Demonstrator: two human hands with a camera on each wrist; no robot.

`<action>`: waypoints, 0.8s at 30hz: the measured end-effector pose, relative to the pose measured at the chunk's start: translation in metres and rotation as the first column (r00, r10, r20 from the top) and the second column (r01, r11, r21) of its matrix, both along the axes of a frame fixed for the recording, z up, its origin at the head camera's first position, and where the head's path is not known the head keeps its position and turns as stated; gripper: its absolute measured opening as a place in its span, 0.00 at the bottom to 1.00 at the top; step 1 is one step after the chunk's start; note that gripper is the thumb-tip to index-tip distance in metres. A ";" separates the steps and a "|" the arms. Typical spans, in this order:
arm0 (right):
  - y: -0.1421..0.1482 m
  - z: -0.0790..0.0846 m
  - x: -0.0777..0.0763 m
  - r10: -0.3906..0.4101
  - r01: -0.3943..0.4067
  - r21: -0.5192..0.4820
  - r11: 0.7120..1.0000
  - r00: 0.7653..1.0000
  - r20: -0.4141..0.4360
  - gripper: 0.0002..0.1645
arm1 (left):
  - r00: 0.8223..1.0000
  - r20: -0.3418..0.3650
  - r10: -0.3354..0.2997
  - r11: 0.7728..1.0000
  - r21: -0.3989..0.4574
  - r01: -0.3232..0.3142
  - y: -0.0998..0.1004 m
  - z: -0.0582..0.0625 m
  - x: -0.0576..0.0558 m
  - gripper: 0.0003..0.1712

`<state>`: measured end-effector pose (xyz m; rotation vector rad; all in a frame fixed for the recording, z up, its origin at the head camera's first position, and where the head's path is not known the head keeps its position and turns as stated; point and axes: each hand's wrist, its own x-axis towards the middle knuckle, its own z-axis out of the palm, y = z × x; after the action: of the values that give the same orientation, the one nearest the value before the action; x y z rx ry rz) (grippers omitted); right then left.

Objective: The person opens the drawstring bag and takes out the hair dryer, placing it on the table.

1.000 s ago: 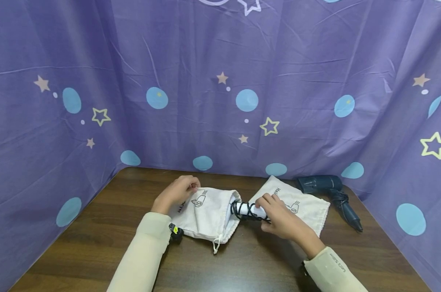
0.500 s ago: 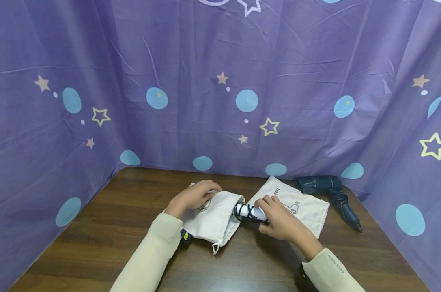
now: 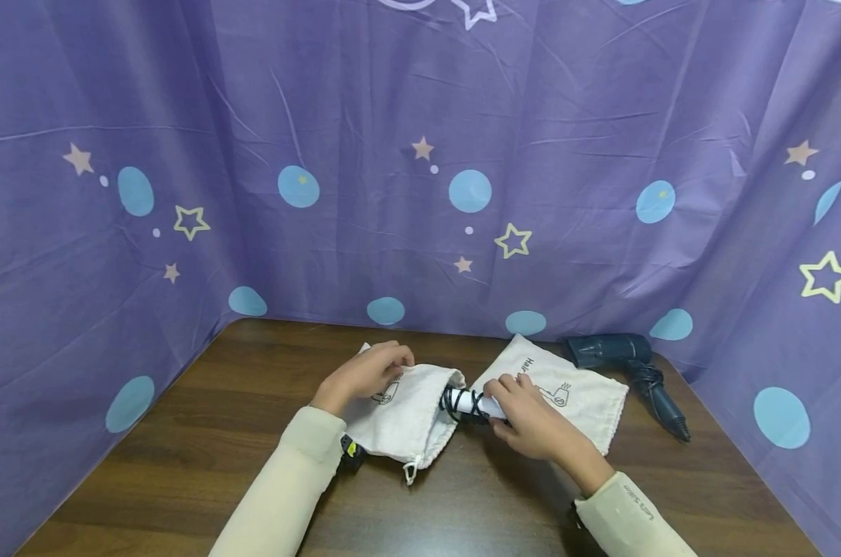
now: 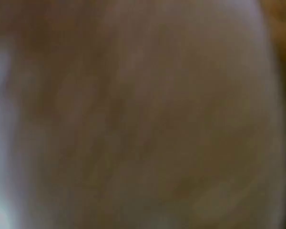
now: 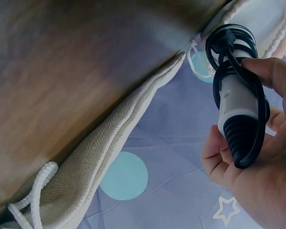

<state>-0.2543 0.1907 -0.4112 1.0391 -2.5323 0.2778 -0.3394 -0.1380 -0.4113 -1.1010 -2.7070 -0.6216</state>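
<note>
A white drawstring bag [image 3: 409, 418], printed with a hair dryer, lies on the table in the head view. Its mouth faces right. Out of it sticks the white handle of a hair dryer [image 3: 466, 401], wound with its black cord; the dryer's head is hidden inside. My right hand [image 3: 531, 425] grips the handle's end, and the right wrist view shows the thumb on the wound cord [image 5: 234, 71]. From the far side my left hand [image 3: 364, 377] holds the bag's closed part with bent fingers. The left wrist view is only a blur of pale cloth.
A second white drawstring bag [image 3: 590, 402] lies flat behind my right hand. Beyond it a dark blue hair dryer [image 3: 611, 352] with wound cord lies at the back right. A purple curtain [image 3: 392, 193] hangs behind the brown wooden table [image 3: 253, 379].
My left hand has shifted right along the bag, which is now more bunched, its mouth slightly further right. The right hand keeps its grip on the hair dryer's handle, nearly still.
</note>
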 end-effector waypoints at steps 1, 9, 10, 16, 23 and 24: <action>0.000 0.000 0.000 -0.005 0.005 0.005 1.000 1.000 0.003 0.22 | 1.000 -0.003 0.004 1.000 0.000 -0.004 -0.001 0.000 0.000 0.10; 0.002 -0.001 0.000 -0.014 0.014 0.020 1.000 1.000 -0.002 0.23 | 0.999 -0.025 0.033 0.998 0.046 -0.032 -0.011 0.004 -0.001 0.11; 0.003 -0.001 0.000 -0.013 0.013 0.019 1.000 1.000 -0.003 0.23 | 0.999 -0.025 0.036 0.998 0.052 -0.035 -0.013 0.005 -0.001 0.11; 0.004 0.000 -0.001 0.000 0.000 0.018 1.000 1.000 0.004 0.23 | 0.999 -0.011 0.053 0.997 0.064 -0.053 -0.019 0.004 -0.001 0.10; 0.005 0.001 -0.002 0.004 -0.004 0.018 1.000 0.999 0.033 0.22 | 0.997 0.031 0.074 0.995 0.072 -0.076 -0.027 0.006 -0.002 0.09; 0.006 0.001 -0.002 0.003 -0.004 0.018 1.000 0.999 0.037 0.22 | 0.997 0.036 0.074 0.994 0.073 -0.076 -0.028 0.006 -0.003 0.09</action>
<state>-0.2566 0.1967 -0.4103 1.0547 -2.5706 0.2786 -0.3419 -0.1664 -0.4058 -0.9754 -2.7146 -0.7288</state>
